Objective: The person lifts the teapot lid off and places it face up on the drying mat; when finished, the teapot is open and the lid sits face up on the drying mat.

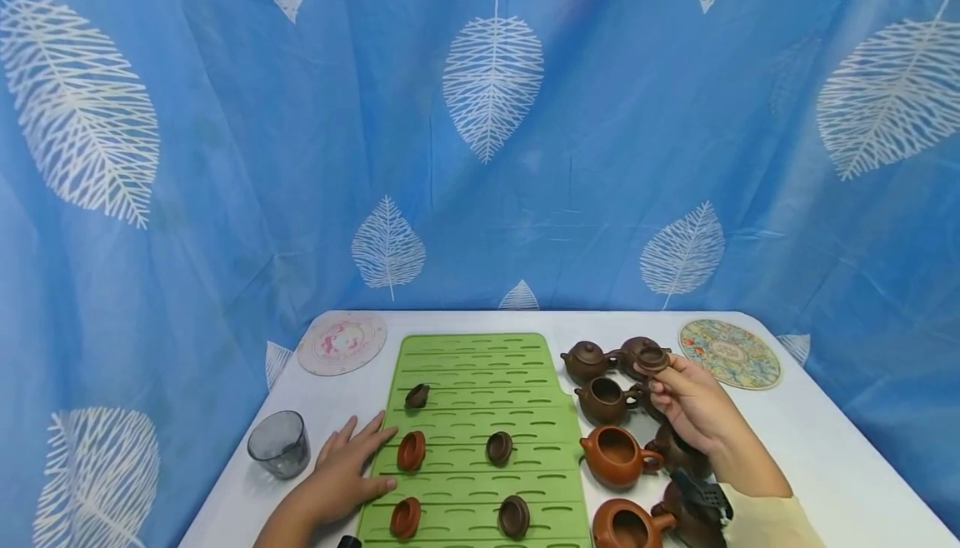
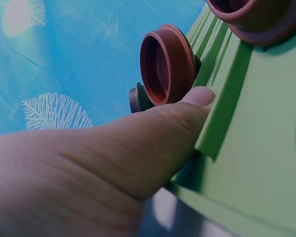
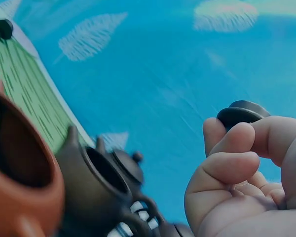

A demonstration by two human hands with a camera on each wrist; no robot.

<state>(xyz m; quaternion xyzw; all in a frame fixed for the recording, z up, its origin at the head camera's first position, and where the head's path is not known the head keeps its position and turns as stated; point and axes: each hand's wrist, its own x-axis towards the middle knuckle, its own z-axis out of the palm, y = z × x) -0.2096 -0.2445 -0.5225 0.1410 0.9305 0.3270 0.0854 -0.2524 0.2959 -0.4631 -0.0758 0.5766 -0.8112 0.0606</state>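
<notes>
My right hand (image 1: 693, 406) pinches a small dark brown teapot lid (image 1: 652, 359), turned underside up, above the dark teapots. In the right wrist view that lid (image 3: 242, 111) sits between thumb and fingertips. Below and left of it stand an open dark brown teapot (image 1: 604, 402) and a lidded one (image 1: 588, 361). My left hand (image 1: 343, 469) rests with spread fingers on the left edge of a green ridged mat (image 1: 480, 402). Its thumb lies near a reddish-brown lid (image 2: 167, 64) in the left wrist view. More lids lie on the mat, among them a dark one (image 1: 499, 448).
Two open reddish-brown teapots, one farther back (image 1: 615, 455) and one at the front (image 1: 628, 525), line the mat's right side. A grey glass cup (image 1: 280, 445) stands left. Round flat mats, one pink (image 1: 342, 344), one patterned (image 1: 731, 353), lie at the back corners.
</notes>
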